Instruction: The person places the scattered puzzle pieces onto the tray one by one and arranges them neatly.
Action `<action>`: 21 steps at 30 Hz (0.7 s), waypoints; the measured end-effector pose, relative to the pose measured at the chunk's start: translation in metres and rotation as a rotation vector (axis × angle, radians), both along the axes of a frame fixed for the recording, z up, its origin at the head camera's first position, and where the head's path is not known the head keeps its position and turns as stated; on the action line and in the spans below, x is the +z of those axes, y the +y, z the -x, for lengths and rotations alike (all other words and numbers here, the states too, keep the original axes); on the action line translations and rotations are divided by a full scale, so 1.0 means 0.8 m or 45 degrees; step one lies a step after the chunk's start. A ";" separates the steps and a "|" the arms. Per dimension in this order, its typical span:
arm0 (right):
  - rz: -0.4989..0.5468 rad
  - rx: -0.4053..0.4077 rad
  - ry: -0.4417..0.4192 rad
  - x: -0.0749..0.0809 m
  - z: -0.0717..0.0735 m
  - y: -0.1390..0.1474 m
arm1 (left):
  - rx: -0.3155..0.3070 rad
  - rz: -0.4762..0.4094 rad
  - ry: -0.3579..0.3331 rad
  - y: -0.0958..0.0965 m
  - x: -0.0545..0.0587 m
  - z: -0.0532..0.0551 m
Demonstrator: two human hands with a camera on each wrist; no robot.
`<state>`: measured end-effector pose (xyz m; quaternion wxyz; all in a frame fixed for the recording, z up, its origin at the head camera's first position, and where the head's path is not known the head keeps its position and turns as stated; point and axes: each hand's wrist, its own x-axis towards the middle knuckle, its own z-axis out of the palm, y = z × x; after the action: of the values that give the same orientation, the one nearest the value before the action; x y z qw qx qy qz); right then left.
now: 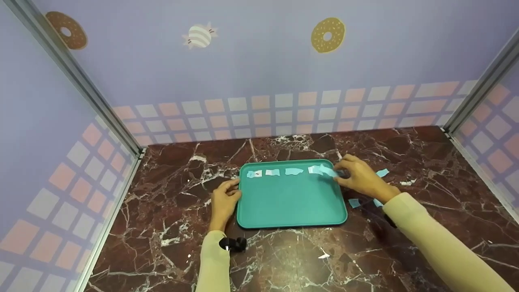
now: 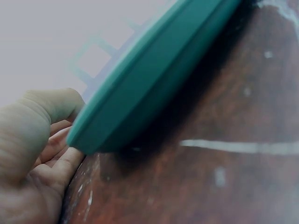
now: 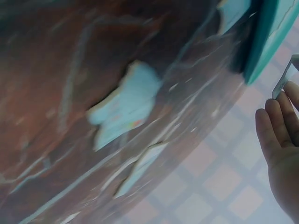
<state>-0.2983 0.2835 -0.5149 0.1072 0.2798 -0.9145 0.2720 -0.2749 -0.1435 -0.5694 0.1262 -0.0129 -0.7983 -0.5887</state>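
A teal tray (image 1: pixel 292 202) lies on the table. My left hand (image 1: pixel 224 205) holds its left edge, with the thumb at the rim and fingers beside it in the left wrist view. Over the tray's far right corner, my right hand (image 1: pixel 363 176) pinches a light blue, irregular flat piece (image 1: pixel 329 171). Along the tray's far side runs a row of similar pieces: a blue and white one (image 1: pixel 254 174), another (image 1: pixel 272 172), an all-blue one (image 1: pixel 294 171) and a partly covered one (image 1: pixel 314 169). In the right wrist view, a loose piece (image 3: pixel 128 105) shows a jagged outline.
Right of the tray, loose blue pieces lie on the dark red marbled table (image 1: pixel 170 211): one near the tray (image 1: pixel 354 202), one partly behind the right forearm (image 1: pixel 377 202), one farther back (image 1: pixel 382 173). Lilac walls (image 1: pixel 259 61) with metal corner posts enclose the back and sides.
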 end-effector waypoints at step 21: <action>-0.001 0.217 0.030 0.009 0.014 -0.107 | 0.000 0.000 0.016 -0.001 0.000 -0.001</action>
<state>-0.3093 0.1981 -0.5074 0.0943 0.3599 -0.8861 0.2763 -0.2743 -0.1445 -0.5692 0.1314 -0.0166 -0.7976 -0.5885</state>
